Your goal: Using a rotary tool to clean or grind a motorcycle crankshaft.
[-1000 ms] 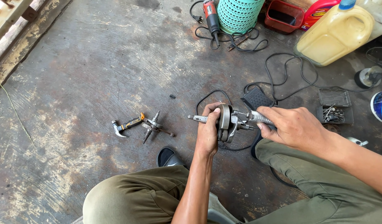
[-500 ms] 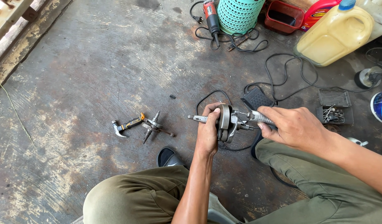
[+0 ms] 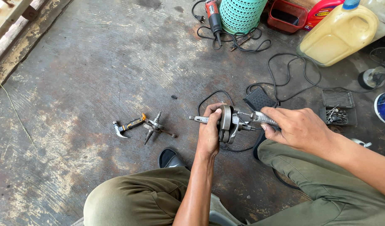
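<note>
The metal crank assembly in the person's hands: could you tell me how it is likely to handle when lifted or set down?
The crank assembly looks like solid steel, so probably heavy for its size and fully rigid. Its round webs and thin shaft ends suggest it may roll or tip on the concrete floor. The left hand grips it firmly, perhaps because the metal is slick.
</note>
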